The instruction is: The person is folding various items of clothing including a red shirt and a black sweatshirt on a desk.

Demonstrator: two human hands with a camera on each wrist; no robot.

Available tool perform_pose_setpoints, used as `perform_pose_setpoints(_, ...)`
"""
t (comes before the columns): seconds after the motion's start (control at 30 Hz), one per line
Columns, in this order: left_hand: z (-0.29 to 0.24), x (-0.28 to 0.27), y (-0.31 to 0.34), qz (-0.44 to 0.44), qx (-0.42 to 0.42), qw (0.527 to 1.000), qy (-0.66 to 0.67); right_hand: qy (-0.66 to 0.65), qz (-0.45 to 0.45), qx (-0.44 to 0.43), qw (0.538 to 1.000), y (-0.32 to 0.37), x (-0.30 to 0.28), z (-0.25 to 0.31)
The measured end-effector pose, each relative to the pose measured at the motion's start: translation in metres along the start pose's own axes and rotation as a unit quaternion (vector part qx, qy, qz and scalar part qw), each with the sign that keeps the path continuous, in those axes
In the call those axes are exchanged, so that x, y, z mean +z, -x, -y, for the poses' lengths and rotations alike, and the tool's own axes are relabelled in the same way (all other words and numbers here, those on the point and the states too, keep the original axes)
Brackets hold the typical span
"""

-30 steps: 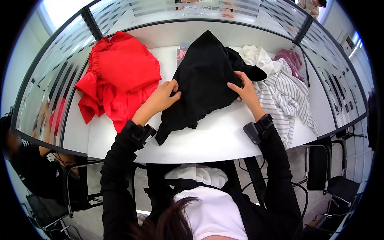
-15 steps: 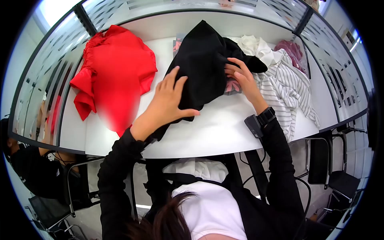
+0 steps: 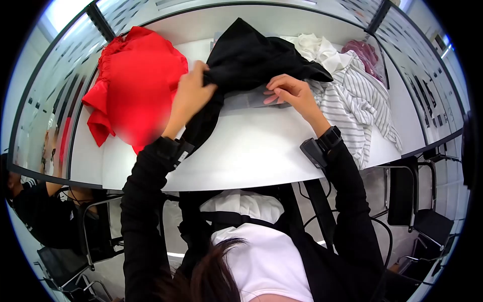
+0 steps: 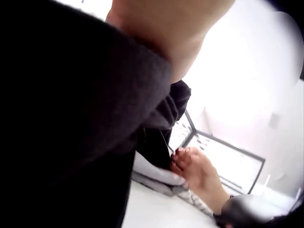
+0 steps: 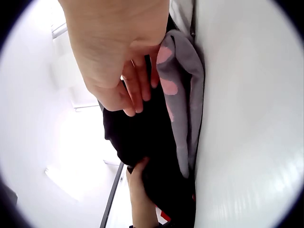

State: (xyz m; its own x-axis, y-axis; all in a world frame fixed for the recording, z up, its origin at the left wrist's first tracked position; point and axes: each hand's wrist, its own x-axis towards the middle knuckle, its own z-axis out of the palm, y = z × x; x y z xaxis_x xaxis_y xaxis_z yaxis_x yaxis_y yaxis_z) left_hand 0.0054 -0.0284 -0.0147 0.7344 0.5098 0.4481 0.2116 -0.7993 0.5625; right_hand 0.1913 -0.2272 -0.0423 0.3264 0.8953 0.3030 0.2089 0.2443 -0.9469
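A black garment (image 3: 251, 58) lies bunched over the middle of the table, one part trailing down toward the left sleeve. The left hand (image 3: 191, 95) grips its left edge, thumb and fingers closed on the cloth. Beside its lower right edge is the right hand (image 3: 294, 95), fingers loosely bent, above a grey cloth with pink shapes (image 3: 246, 99) that lies partly under the black one. In the right wrist view the right hand (image 5: 123, 57) is next to the grey and pink cloth (image 5: 180, 95), with the black fabric (image 5: 142, 133) behind its fingers.
A red garment (image 3: 141, 85) covers the table's left side. At the right lie a white garment with grey stripes (image 3: 347, 95) and a mauve item (image 3: 365, 55). A raised partition (image 3: 43, 121) borders the table (image 3: 241, 151); chairs (image 3: 432, 226) stand beyond it.
The left hand has gone from spread fingers to gripping the black garment and moved up and left. The garment's lower part has shifted up, showing more grey cloth. The right hand has moved slightly left.
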Motion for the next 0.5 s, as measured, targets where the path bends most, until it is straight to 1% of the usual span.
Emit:
perform_pose_setpoints(0.03, 0.012, -0.004, -0.005, -0.029, -0.06, 0.997, 0.028, -0.006, -0.019, -0.028, 0.999, -0.001, -0.002, -0.005)
perform_pose_setpoints(0.07, 0.026, -0.008, -0.009, -0.058, -0.12, 0.99, 0.056, 0.022, -0.041, -0.041, 0.998, -0.001, -0.004, -0.007)
perform_pose_setpoints(0.1, 0.044, -0.013, -0.011, -0.071, -0.118, 0.981, 0.134, 0.05, -0.062, -0.053, 0.995, -0.002, -0.006, -0.009)
perform_pose_setpoints(0.13, 0.074, -0.009, -0.013, -0.091, -0.168, 0.954, 0.229, 0.078, -0.083, -0.065, 0.991, -0.002, -0.009, -0.012)
perform_pose_setpoints(0.17, 0.079, -0.015, -0.011, -0.105, -0.214, 0.923, 0.303, 0.1, -0.081, -0.079, 0.989, -0.004, -0.012, -0.016)
perform_pose_setpoints(0.2, 0.082, -0.017, -0.008, -0.119, -0.259, 0.883, 0.374, 0.141, -0.081, -0.074, 0.984, -0.003, -0.015, -0.018)
perform_pose_setpoints(0.23, 0.072, -0.024, -0.003, -0.122, -0.301, 0.85, 0.414, 0.181, -0.08, -0.068, 0.978, -0.002, -0.016, -0.017)
perform_pose_setpoints(0.27, 0.077, -0.025, 0.001, -0.116, -0.309, 0.837, 0.437, 0.221, -0.078, -0.063, 0.97, -0.001, -0.016, -0.016)
perform_pose_setpoints(0.33, 0.089, -0.028, 0.005, -0.104, -0.32, 0.808, 0.483, 0.168, -0.063, -0.04, 0.983, 0.0, -0.016, -0.018)
perform_pose_setpoints(0.37, 0.089, -0.029, 0.005, -0.114, -0.316, 0.803, 0.492, 0.142, -0.056, -0.029, 0.988, 0.001, -0.017, -0.019)
perform_pose_setpoints(0.47, 0.088, -0.034, 0.002, -0.144, -0.305, 0.786, 0.518, 0.179, -0.037, -0.038, 0.983, 0.003, -0.015, -0.019)
perform_pose_setpoints(0.5, 0.092, -0.036, -0.001, -0.144, -0.305, 0.773, 0.538, 0.238, -0.036, -0.04, 0.97, 0.005, -0.016, -0.016)
